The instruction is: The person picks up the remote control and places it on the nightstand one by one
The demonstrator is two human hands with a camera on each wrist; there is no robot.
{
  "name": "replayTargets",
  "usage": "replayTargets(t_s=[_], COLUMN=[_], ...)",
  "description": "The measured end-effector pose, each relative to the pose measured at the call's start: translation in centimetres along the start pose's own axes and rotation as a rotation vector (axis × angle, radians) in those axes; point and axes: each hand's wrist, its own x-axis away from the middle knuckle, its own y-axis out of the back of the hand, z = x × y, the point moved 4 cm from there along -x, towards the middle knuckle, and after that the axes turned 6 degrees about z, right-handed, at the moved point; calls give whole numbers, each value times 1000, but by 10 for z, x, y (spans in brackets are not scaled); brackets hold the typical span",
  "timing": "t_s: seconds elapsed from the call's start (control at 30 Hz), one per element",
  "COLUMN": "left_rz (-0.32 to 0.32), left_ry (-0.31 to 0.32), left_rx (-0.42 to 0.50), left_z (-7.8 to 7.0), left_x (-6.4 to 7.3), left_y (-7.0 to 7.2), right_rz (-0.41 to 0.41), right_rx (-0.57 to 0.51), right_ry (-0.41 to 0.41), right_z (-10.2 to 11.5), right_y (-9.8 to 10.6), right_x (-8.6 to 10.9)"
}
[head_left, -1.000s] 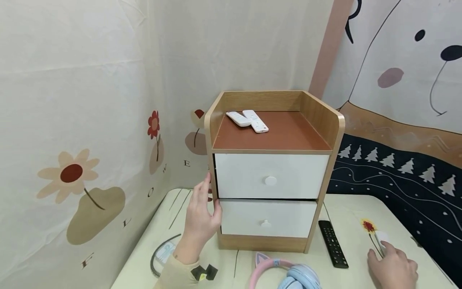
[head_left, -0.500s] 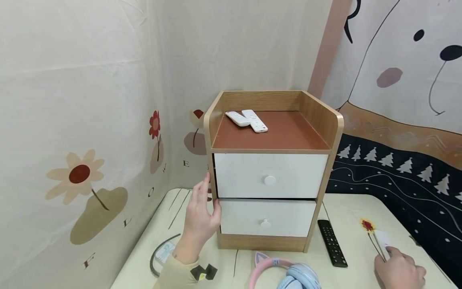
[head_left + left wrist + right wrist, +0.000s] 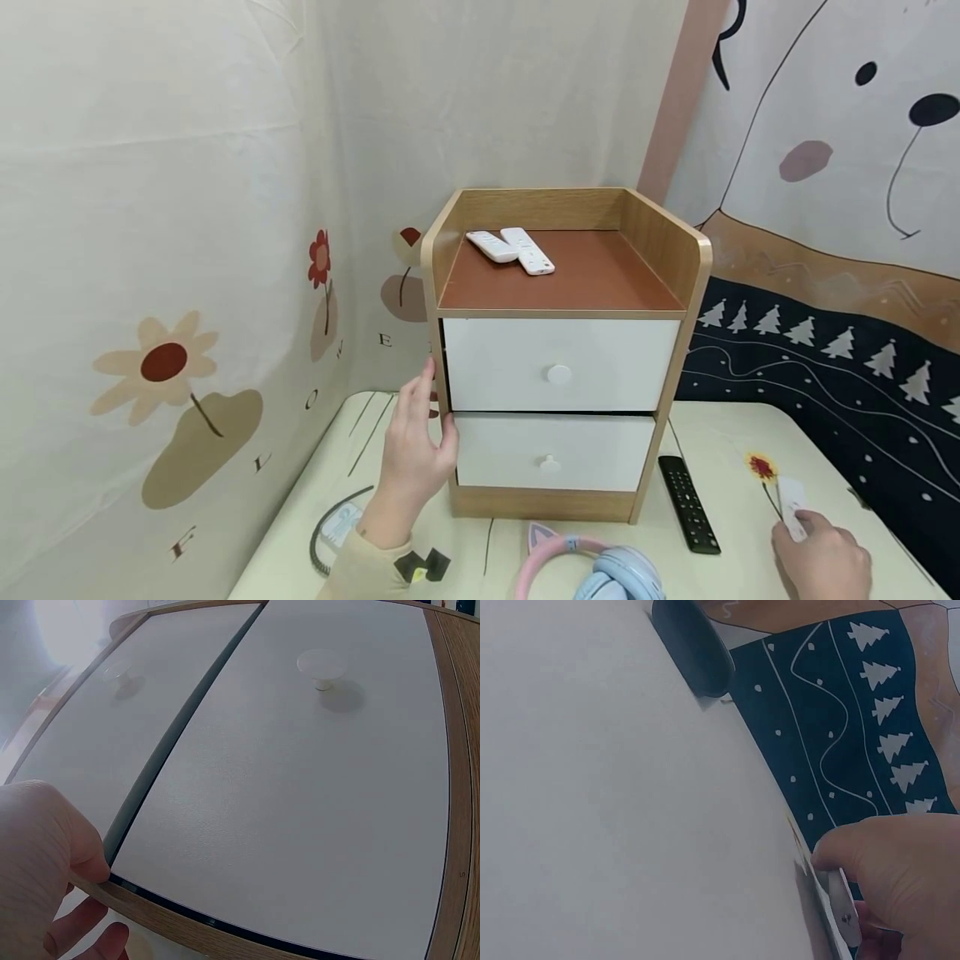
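Observation:
A small wooden cabinet (image 3: 543,503) with two white drawers, an upper drawer (image 3: 502,358) and a lower drawer (image 3: 495,450), stands on the table. My left hand (image 3: 414,454) rests against its left side, thumb at the front edge beside the gap between the drawers; the fingers lie along the outer side, partly hidden by the panel in the left wrist view. At the right, my right hand (image 3: 825,558) pinches the near end of a slim white remote control (image 3: 791,497), held low over the tabletop. Two white remotes (image 3: 528,252) lie crossed on the cabinet's brown top.
A black remote (image 3: 688,504) lies between the cabinet and my right hand. Pink and blue cat-ear headphones (image 3: 618,575) sit in front of the cabinet. At the left lie a dark coiled cord (image 3: 318,546) and a pale blue card (image 3: 341,525). Printed fabric walls (image 3: 195,208) enclose the table.
My right hand has tilted the white remote, so that more of it shows; the hand moved slightly right, then back left. My left hand stays at the cabinet's side.

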Motion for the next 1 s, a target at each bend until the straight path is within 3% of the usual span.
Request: replayTargets(t_s=[0.27, 0.53, 1.0], left_rz=[-10, -3, -6], left_ry=[-6, -1, -1], left_rx=[-3, -2, 7], left_z=[0, 1, 0], left_x=[0, 0, -1], left_y=[0, 0, -1], right_rz=[-55, -145, -550], right_rx=[-78, -160, -338], right_ry=[23, 139, 470], right_z=[13, 47, 111], right_y=[5, 19, 71], right_x=[6, 20, 72])
